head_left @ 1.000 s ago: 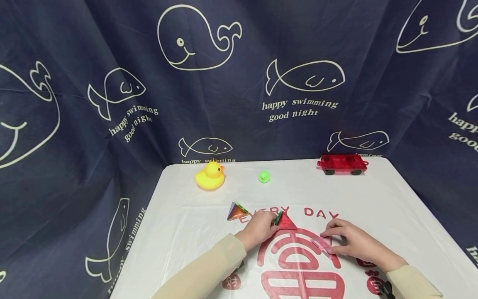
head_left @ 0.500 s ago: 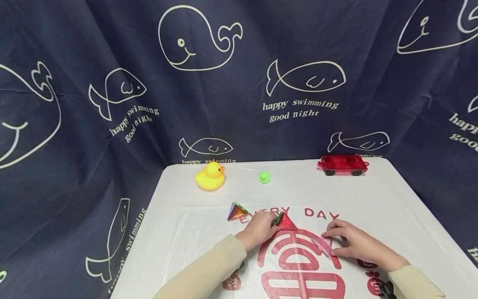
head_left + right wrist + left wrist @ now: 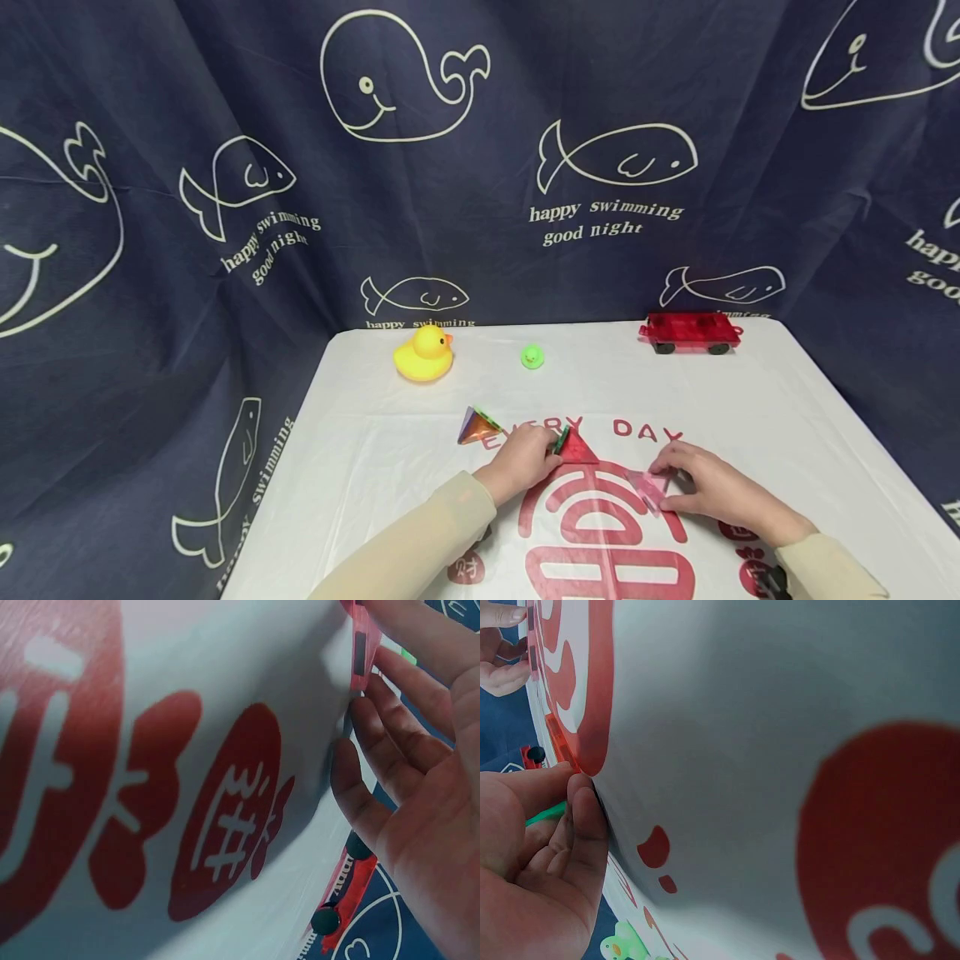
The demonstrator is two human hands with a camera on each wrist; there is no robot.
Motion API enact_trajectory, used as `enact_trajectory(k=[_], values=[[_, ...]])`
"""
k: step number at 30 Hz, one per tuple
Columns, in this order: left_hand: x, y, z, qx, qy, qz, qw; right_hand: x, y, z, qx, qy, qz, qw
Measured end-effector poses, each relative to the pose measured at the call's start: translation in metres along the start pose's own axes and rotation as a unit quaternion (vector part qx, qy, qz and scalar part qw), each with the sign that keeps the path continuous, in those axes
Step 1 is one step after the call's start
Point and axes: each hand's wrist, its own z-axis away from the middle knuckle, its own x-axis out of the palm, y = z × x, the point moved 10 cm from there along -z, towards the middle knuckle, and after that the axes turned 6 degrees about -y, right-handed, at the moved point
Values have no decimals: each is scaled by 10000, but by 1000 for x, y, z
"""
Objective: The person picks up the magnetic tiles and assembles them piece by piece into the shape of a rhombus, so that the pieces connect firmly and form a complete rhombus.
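Observation:
On the white table, my left hand (image 3: pixel 521 460) pinches a see-through red triangular magnetic tile (image 3: pixel 579 450) that has a green tile (image 3: pixel 561 439) standing along its left side. In the left wrist view, thumb and fingertips meet at the end of the red tile (image 3: pixel 561 746), and green shows behind them. My right hand (image 3: pixel 705 485) holds a see-through pink triangular tile piece (image 3: pixel 649 492) between thumb and fingers, to the right of the red one. The right wrist view shows the pink piece (image 3: pixel 361 654) edge-on, its far part cut off by the frame.
A small pyramid of orange, purple and green tiles (image 3: pixel 477 427) stands left of my left hand. Farther back are a yellow rubber duck (image 3: pixel 423 354), a small green duck (image 3: pixel 532 357) and a red wheeled car base (image 3: pixel 692 333). A dark blue curtain (image 3: pixel 480 192) hangs behind the table.
The pink piece has turned in my right hand, from a narrow slanted shape to a broader triangular face. My left hand and the red and green tiles stay in place.

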Motion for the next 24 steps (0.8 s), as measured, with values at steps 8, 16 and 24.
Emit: enact_trajectory(k=[8,16,24], values=[[-1,2,1,29,-27,-41,10000,-6,3,-5,451,487,-65,9978],[-1,3,0,40,-30,-43,10000,-11,5,-9,781,900,-105,9928],[2,1,-1,-24,-56,-122,9999,-15,3,-11,787,1288,-107,9885]])
